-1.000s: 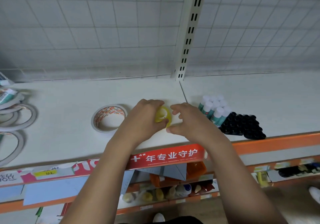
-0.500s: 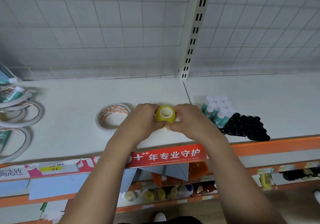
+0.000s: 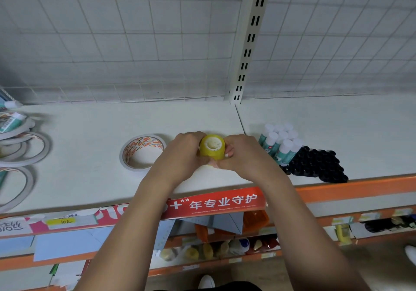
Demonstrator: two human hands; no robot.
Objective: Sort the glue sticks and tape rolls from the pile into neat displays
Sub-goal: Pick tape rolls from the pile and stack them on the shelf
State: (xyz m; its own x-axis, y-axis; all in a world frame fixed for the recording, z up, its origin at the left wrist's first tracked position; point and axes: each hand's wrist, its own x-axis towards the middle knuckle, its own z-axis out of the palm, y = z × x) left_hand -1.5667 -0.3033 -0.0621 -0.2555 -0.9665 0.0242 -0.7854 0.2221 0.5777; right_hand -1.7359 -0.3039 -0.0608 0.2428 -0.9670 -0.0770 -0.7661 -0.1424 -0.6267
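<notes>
Yellow and translucent, the small stack of tape rolls (image 3: 212, 148) is gripped between our left hand (image 3: 182, 155) and right hand (image 3: 244, 155), both curled round it, over the white shelf (image 3: 90, 155) between a wide printed tape roll (image 3: 143, 151) and white-capped glue sticks (image 3: 279, 142).

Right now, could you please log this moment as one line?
left hand, right hand: gripping yellow tape | white tape roll: flat, left | glue sticks: grouped right
</notes>
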